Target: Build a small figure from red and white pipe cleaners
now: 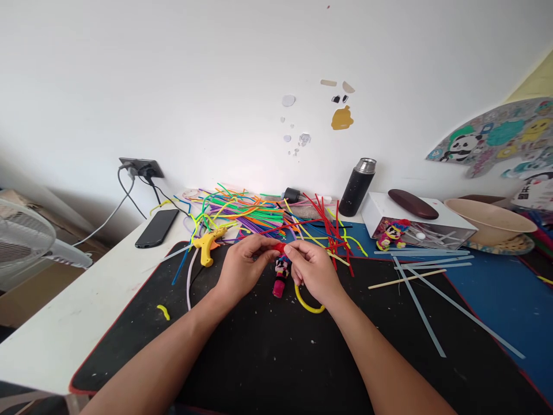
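Red fuzzy top, pinched between thumb and fingers of both hands: left hand [244, 262] on its left side, right hand [317, 271] on its right, fingertips near each other; can't tell if they touch. That top belongs to a small figure [280, 279], dark and patterned in the middle, magenta at the lower end, hanging just below and between the 2 hands, over the black mat [268, 357]. Looks like wound pipe cleaner, so probably very light, soft outside, wire-springy inside, not slippery. Should bend before it breaks; glued or twisted joints likely the weak spots. Best hold: the thick middle for steadying, fingertips only on the red bit; a hard squeeze may flatten the fuzz. Yellow loop [311, 309] just below right hand, smooth-looking, probably bendy; where it attaches is hidden. Beyond the hands: pipe cleaner heap [246, 210]. Left of left hand: yellow glue gun [209, 245]. Well right of right hand: 1 similar figure [393, 235], pale translucent sticks [425, 317] nearer.
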Demonstrator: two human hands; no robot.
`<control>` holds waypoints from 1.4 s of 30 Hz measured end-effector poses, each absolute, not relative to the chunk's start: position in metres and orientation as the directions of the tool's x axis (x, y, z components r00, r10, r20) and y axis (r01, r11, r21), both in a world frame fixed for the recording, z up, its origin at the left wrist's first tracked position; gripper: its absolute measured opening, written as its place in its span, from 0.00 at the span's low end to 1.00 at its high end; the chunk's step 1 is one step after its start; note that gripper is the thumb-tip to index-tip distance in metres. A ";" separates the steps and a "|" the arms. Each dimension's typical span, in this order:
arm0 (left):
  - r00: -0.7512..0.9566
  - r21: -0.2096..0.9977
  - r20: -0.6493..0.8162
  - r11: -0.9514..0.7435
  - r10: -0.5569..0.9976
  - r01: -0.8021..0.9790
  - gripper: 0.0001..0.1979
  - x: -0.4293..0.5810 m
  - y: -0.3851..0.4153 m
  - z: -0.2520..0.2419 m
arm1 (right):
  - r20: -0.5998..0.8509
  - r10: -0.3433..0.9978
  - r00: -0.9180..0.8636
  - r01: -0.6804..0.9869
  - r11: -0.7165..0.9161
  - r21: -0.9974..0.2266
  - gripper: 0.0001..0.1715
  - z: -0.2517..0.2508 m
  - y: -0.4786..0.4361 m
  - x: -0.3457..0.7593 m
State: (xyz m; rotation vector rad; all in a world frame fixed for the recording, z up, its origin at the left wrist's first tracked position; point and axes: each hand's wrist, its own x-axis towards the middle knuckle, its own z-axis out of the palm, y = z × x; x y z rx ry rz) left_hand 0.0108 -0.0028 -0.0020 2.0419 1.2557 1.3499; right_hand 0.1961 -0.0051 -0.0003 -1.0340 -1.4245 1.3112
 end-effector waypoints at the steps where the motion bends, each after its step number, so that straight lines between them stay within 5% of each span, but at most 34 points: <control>1: 0.137 0.703 0.534 -0.528 0.834 0.477 0.06 0.011 -0.003 -0.002 | 0.080 0.969 -0.233 -0.001 0.082 -0.997 0.19 0.000 -0.005 0.196; 33: 0.042 0.869 0.363 -0.355 0.931 0.346 0.04 0.014 -0.003 -0.008 | 0.088 0.968 -0.235 0.090 0.112 -0.990 0.19 -0.002 -0.006 0.194; 42: 0.048 0.985 0.173 -0.173 0.984 0.008 0.10 0.020 0.000 -0.003 | 0.072 0.967 -0.245 0.065 0.090 -0.994 0.20 0.000 -0.007 0.194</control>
